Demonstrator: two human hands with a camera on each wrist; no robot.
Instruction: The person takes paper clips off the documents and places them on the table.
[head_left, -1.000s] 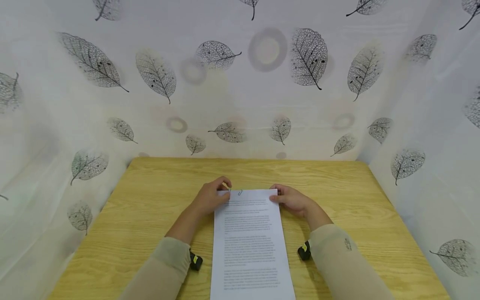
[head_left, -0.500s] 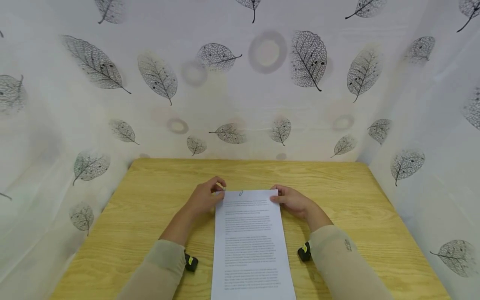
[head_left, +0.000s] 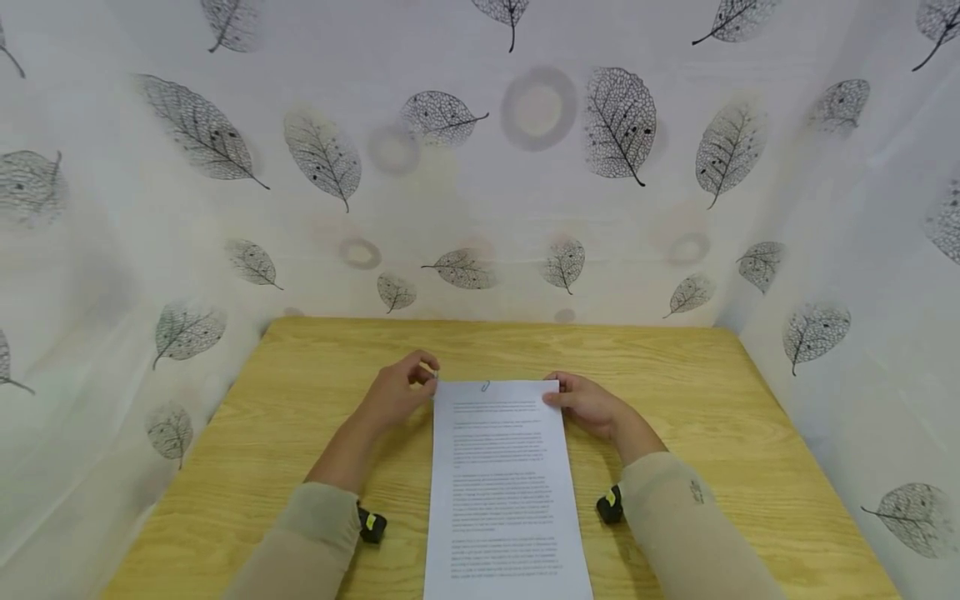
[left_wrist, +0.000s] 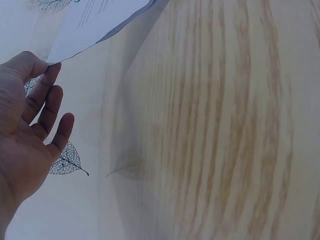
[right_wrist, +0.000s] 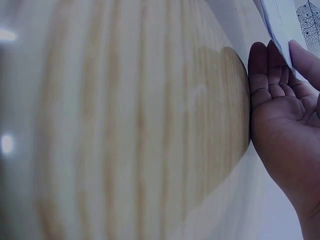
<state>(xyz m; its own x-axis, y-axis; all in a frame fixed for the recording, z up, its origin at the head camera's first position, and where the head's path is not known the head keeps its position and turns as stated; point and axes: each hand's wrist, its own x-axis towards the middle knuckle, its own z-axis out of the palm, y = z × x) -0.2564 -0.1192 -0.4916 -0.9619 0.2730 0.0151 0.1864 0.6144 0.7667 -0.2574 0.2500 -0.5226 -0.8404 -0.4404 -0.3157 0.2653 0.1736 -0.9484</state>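
Note:
A stack of printed white paper sheets (head_left: 495, 492) extends toward the near edge of the head view. A small paper clip (head_left: 485, 386) sits on its top edge, left of the middle. My left hand (head_left: 397, 390) is at the top left corner. In the left wrist view, thumb and index finger of that left hand (left_wrist: 30, 110) pinch the tip of the paper corner (left_wrist: 75, 42), while the other fingers spread loosely. My right hand (head_left: 588, 403) grips the top right corner, thumb on top and fingers beneath. The right wrist view shows this right hand (right_wrist: 285, 105) with the paper edge (right_wrist: 280, 30) between thumb and fingers.
A wooden table (head_left: 300, 433) lies under the paper. A white curtain (head_left: 465, 192) printed with leaves hangs behind it and along both sides. Each wrist carries a small black camera, one beside the left sleeve (head_left: 371, 525) and one beside the right sleeve (head_left: 610, 505).
My left hand has slid left along the paper's top edge, from beside the paper clip out to the left corner. The right hand keeps its grip at the right corner.

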